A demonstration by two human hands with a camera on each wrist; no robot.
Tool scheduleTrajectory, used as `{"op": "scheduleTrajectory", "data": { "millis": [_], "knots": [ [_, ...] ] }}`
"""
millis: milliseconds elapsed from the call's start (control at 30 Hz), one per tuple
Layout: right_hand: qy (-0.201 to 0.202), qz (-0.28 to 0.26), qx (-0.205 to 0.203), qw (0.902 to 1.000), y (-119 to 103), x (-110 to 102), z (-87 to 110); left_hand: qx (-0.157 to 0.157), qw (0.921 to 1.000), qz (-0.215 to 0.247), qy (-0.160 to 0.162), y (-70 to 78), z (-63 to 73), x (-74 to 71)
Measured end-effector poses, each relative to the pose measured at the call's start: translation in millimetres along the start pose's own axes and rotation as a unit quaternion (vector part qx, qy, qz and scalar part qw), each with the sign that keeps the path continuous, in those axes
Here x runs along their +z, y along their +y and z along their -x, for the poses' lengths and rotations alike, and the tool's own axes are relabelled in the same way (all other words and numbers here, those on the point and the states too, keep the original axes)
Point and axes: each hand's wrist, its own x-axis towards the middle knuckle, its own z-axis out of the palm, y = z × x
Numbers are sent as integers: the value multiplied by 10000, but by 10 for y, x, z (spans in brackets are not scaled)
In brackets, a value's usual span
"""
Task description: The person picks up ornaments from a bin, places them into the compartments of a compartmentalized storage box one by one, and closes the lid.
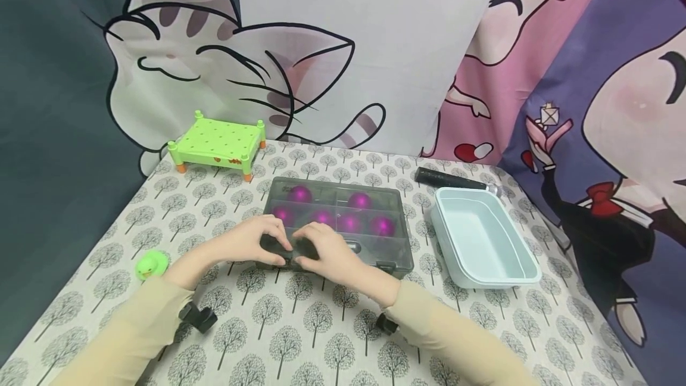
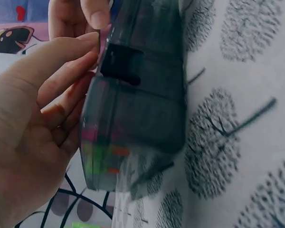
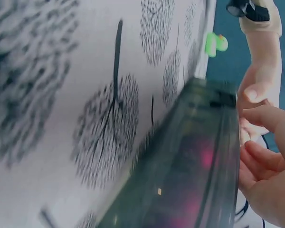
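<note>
A dark translucent compartment box point(image 1: 377, 249) lies closed on the table, with several magenta balls point(image 1: 383, 226) showing through its lid. Both hands meet over its front left part. My left hand point(image 1: 252, 242) touches the lid there, fingers bent loosely and thumb at the front edge. Close beside it, my right hand point(image 1: 329, 252) arches over the lid, its thumb low near the same edge. In the left wrist view, a black latch point(image 2: 121, 64) sits on the box's front side, right by the left thumb.
Right of the box stands a pale blue tub point(image 1: 485, 282), with a black-handled tool point(image 1: 450, 179) behind it. A green toy bed point(image 1: 217, 140) with orange feet is at the back left. Near the left forearm sits a green rubber duck point(image 1: 151, 264).
</note>
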Motion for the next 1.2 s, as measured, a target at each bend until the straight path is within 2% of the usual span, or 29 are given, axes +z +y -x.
{"op": "scheduleTrajectory", "data": {
  "millis": [133, 267, 500, 700, 800, 1000, 1200],
  "knots": [
    [337, -210, 106, 9992, 147, -138, 105, 257, 9996, -144, -37, 49, -133, 18],
    [529, -261, 320, 9977, 310, -257, 235, 353, 9993, -152, 7, 132, -305, 90],
    [1005, 65, 387, 9942, 598, -425, 544, 370, 9992, -167, -19, 314, -635, 293],
    [1201, 235, 406, 9917, 727, -469, 779, 654, 9978, -142, -3, 490, -847, 505],
    [1224, 212, 406, 9914, 776, -484, 894, 718, 9973, -104, -115, 601, -924, 622],
    [1317, 382, 549, 9890, 833, -547, 1092, 617, 9966, -272, -467, 759, -1007, 816],
    [1242, 589, 487, 9893, 872, -590, 1210, 565, 9972, -344, -359, 823, -1024, 911]
  ]
}}
